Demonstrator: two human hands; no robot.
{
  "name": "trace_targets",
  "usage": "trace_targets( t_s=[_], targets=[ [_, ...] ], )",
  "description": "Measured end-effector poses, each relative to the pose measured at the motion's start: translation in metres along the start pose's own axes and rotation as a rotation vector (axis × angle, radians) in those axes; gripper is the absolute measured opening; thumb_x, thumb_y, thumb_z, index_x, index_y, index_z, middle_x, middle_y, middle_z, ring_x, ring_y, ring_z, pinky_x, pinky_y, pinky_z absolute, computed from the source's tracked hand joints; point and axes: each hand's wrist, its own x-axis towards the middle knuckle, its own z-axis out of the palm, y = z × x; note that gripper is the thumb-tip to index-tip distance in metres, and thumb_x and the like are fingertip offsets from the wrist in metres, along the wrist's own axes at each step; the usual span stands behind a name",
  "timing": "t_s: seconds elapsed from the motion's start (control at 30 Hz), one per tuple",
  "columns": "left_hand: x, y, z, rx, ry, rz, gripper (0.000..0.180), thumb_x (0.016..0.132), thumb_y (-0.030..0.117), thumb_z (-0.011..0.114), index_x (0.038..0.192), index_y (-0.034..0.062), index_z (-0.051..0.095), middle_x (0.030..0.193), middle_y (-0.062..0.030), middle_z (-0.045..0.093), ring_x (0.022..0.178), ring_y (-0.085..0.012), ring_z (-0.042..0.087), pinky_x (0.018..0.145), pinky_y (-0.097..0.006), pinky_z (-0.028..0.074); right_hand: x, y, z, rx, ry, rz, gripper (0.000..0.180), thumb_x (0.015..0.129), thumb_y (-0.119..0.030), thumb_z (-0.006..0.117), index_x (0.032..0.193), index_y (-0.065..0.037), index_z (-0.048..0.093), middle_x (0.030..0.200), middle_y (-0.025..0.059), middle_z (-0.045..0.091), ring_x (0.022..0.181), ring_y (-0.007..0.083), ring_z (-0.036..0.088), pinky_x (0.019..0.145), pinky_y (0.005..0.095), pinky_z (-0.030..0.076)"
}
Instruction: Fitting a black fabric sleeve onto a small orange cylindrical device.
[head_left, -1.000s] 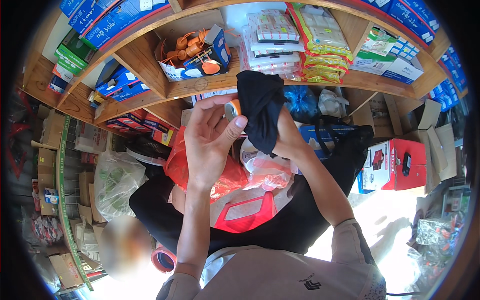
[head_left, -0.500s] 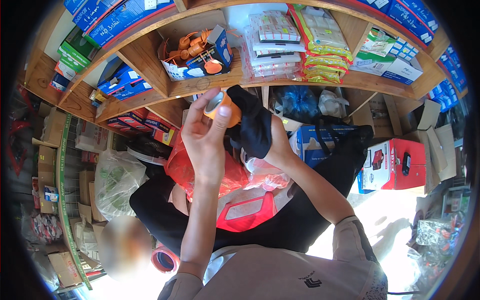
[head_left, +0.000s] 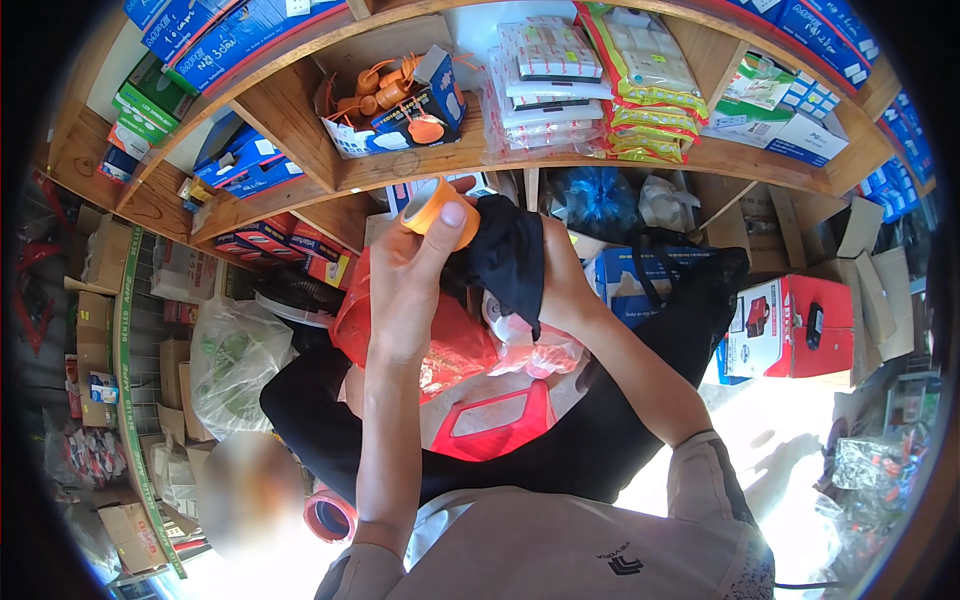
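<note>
My left hand is closed round an orange roll of tape, its thumb lying across the outer face and the hollow core tipped up to the left. A bunched black cloth is gripped in my right hand, whose fingers are mostly hidden behind the fabric. The cloth lies up against the right side of the roll. Below my hands a red plastic bag and a red plastic stool stand between my legs.
Just beyond my hands runs a wooden shelf with a box of orange corded parts and stacked packets. A red and white carton stands at right. At left are a clear plastic bag and a ring-shaped red object.
The orange roll has turned and shifted slightly in my left hand, with the thumb now over its face. My right hand has moved the black cloth slightly down and right.
</note>
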Motion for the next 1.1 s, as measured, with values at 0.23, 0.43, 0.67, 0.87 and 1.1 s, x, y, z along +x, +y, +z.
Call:
trace_targets(
  t_s=[0.23,0.43,0.67,0.87,1.1],
  targets=[
    [0.01,0.002,0.006,-0.066,0.128,0.003,0.06,0.101,0.052,0.055,0.129,-0.0014,0.057,0.128,-0.0145,0.064,0.116,-0.019,0.059,0.104,-0.036,0.041,0.004,0.015,-0.004,-0.304,0.056,-0.185,0.017,0.092,-0.01,0.069,0.104,0.001,0.065,0.087,0.0054,0.068,0.078,0.0075,0.06,0.069,0.027,0.051],
    [0.032,0.033,-0.053,-0.581,0.316,0.185,0.052,0.104,0.052,0.048,0.123,0.0043,0.055,0.13,-0.0169,0.058,0.128,-0.0266,0.052,0.107,-0.042,0.042,0.001,0.004,-0.014,0.111,-0.009,0.122,0.014,0.092,-0.009,0.069,0.101,0.001,0.066,0.088,0.0017,0.069,0.077,0.0076,0.06,0.067,0.0267,0.05],
    [0.009,0.003,-0.029,-0.665,-0.252,-0.402,0.079,0.091,0.083,0.029,0.093,0.0077,0.054,0.06,0.0033,0.036,0.045,-0.0097,0.036,0.042,-0.025,0.034,-0.006,0.018,-0.022,-0.011,-0.062,-0.181,0.045,0.091,-0.003,0.069,0.132,0.004,0.052,0.12,0.0075,0.063,0.109,0.0133,0.06,0.095,0.0283,0.049],
    [-0.003,0.007,-0.009,-0.442,-0.158,-0.683,0.081,0.088,0.088,0.022,0.075,0.0137,0.051,0.049,0.0093,0.022,0.036,-0.0035,0.021,0.034,-0.02,0.014,-0.006,-0.003,-0.013,0.181,-0.223,0.299,0.053,0.088,-0.011,0.076,0.133,0.001,0.052,0.121,0.0068,0.061,0.108,0.012,0.057,0.096,0.028,0.046],
    [-0.008,0.006,0.001,0.195,0.074,-0.244,0.058,0.107,0.056,0.031,0.09,0.007,0.057,0.058,0.003,0.044,0.044,-0.0037,0.033,0.04,-0.022,0.024,0.001,0.005,0.005,0.127,0.031,-0.073,0.045,0.087,-0.012,0.074,0.126,0.002,0.057,0.12,0.0074,0.059,0.102,0.0132,0.06,0.089,0.0288,0.05]
  ],
)
